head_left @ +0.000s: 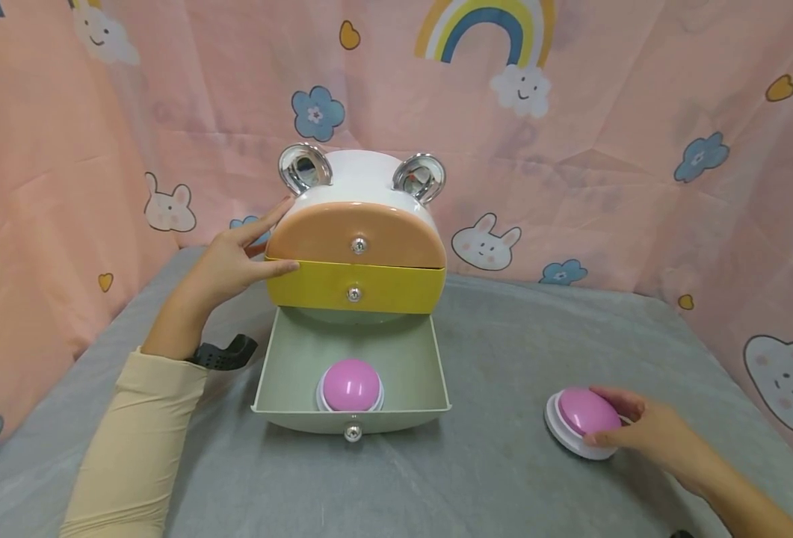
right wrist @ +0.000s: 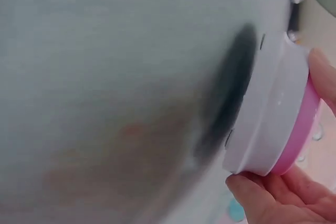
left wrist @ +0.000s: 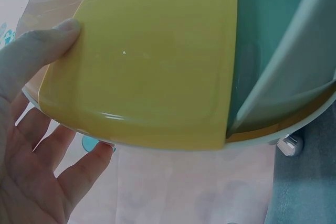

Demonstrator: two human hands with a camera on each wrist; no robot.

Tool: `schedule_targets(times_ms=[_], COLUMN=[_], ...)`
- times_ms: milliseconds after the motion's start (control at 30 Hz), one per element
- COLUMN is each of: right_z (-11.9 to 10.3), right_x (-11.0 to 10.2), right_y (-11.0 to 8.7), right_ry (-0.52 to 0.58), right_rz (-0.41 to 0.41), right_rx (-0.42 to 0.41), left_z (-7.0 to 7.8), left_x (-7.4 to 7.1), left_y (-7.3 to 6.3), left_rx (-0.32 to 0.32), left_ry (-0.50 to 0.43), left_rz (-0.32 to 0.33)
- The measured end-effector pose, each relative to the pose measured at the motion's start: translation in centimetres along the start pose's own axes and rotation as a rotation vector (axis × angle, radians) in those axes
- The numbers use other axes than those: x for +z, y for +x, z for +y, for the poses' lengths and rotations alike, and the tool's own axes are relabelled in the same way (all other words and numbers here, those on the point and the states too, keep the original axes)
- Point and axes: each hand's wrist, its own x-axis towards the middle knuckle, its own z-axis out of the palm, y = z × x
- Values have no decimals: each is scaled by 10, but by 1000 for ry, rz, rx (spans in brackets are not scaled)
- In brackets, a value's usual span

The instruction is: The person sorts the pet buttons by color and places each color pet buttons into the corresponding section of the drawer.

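A small drawer cabinet (head_left: 362, 175) with a white top and silver ears has an orange top drawer (head_left: 396, 232), a yellow middle drawer (head_left: 396, 288) and a pulled-out pale green bottom drawer (head_left: 288, 373). Inside the green drawer sits a pink dome push button (head_left: 352, 385) on a white base. My left hand (head_left: 228, 265) holds the cabinet's left side, thumb on the yellow drawer's front (left wrist: 142, 61) and fingers round the side. At the right, my right hand (head_left: 658, 433) grips a second pink dome push button (head_left: 587, 411) by its edges. Its white base (right wrist: 273, 108) shows tilted over its shadow.
Grey cloth covers the table (head_left: 504, 351). A pink printed curtain (head_left: 611, 149) hangs behind and at both sides. The green drawer's knob (head_left: 352, 433) juts forward, and a black band (head_left: 224, 353) is on my left wrist.
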Motion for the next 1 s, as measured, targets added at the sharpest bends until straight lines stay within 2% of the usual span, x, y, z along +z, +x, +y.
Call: schedule_targets(times_ms=[200, 500, 733, 867, 1000], right_z=[-34, -101, -141, -156, -169], right_x=[-2, 6, 19, 26, 33], right_y=[3, 2, 9, 12, 15], right_ry=[22, 86, 111, 147, 160], right_rz=[53, 82, 59, 36, 22], right_rx=[-67, -226, -268, -306, -311], left_z=[0, 0, 0, 1, 1], left_x=[1, 1, 0, -1, 0], left_y=[1, 1, 0, 0, 0], left_rx=[4, 1, 1, -16, -18], left_ry=[5, -2, 0, -10, -14], left_rz=[0, 3, 3, 0, -4])
